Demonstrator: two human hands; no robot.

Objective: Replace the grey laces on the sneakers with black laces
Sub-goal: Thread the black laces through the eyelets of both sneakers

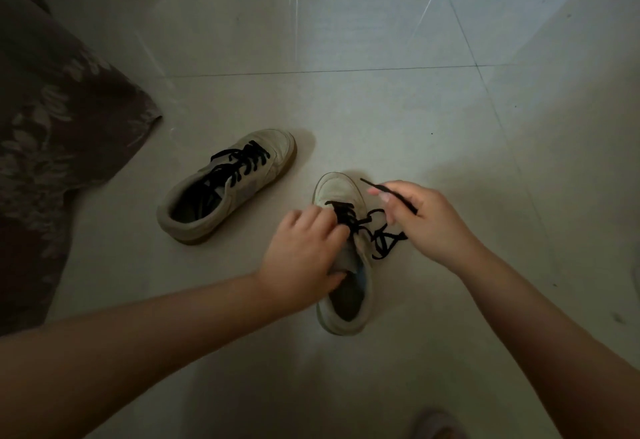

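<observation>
Gripping the near sneaker (346,286) on the floor (381,109), the left hand (301,262) hides its tongue; the right hand (426,224) pinches a black lace (381,189) end. Another sneaker (225,186) lies beyond; dim light blurs detail.

Bare tiled floor (381,99) lies open far and right of both shoes. The laced sneaker (225,186) (toe pointing far-right) and patterned fabric (59,120) crowd the left.
</observation>
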